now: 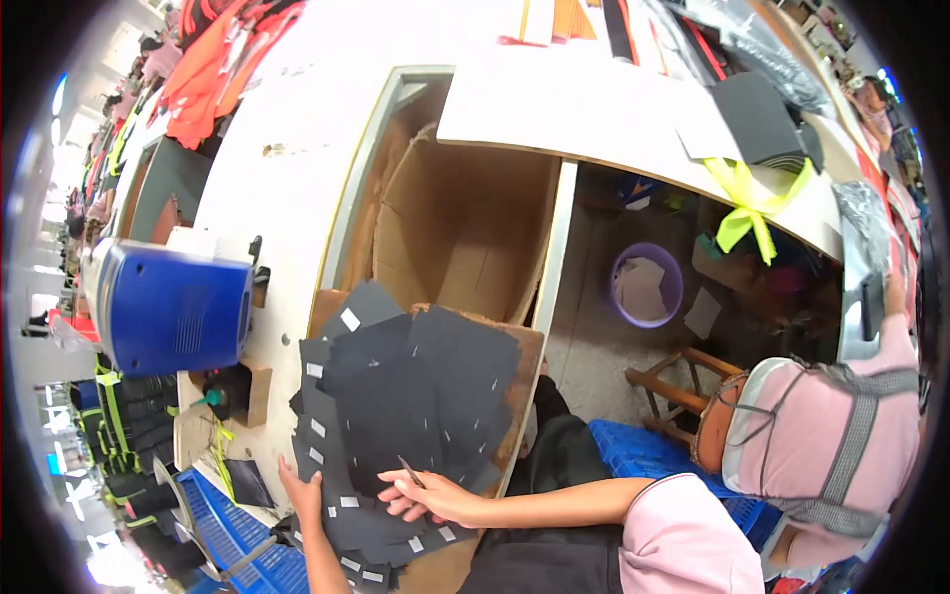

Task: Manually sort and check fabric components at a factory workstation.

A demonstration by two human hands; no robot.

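Note:
Dark grey fabric pieces [386,396] overlap in a fanned pile in front of me, with small white labels along their edges. My left hand [301,490] rests at the pile's left edge, thumb and fingers apart, with nothing seen in it. Over the lower part of the pile, my right hand [435,498] holds a slim pointed metal tool [409,472]. Its tip sticks up past the fingers; whether it is snips or tweezers I cannot tell. A worn brown board [522,381] lies under the pieces.
Beyond the board gapes a cardboard box [475,213] set below the white tabletop [287,168]. A blue machine housing [178,309] stands at left, above a blue plastic crate [237,535]. On the right are a purple bin [675,289], a wooden stool [683,381] and a seated co-worker [821,436].

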